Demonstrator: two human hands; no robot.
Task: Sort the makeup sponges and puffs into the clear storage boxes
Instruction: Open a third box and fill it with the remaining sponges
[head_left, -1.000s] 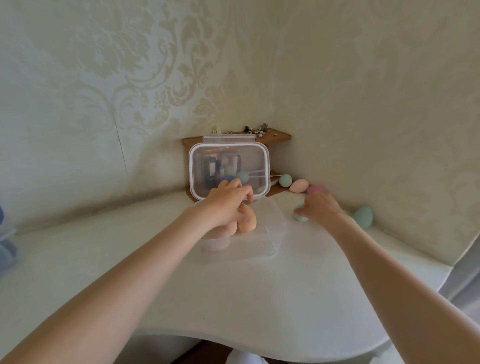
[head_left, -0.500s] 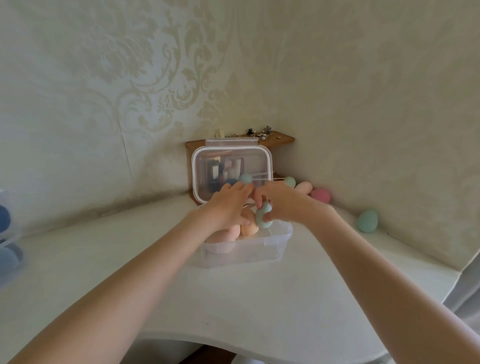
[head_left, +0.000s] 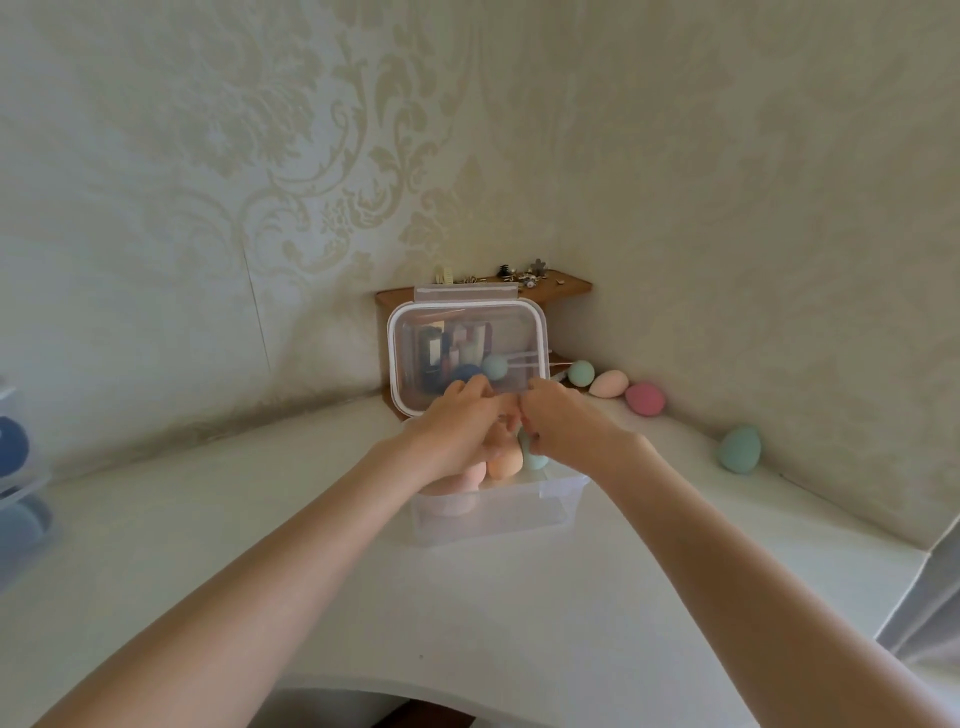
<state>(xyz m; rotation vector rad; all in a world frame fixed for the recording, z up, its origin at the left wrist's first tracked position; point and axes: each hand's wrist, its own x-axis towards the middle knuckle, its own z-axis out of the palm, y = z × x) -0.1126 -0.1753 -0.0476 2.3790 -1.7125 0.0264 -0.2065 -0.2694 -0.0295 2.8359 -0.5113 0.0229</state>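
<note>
- The right hand (head_left: 563, 428) is pinching a teal sponge (head_left: 531, 457) just over the clear box (head_left: 519, 506), its tip pointing down.
- The left hand (head_left: 462, 428) is curling round the peach sponges (head_left: 501, 462) in that box.
- The loose sponges (head_left: 644, 399) are lying rightward along the wall, nearer the right hand.

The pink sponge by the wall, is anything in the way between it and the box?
Nothing visible blocks it. The pink sponge lies on the counter against the right wall, and bare counter runs from it to the open box. Both hands, left and right, are over the box with other sponges, not in that path.
</note>
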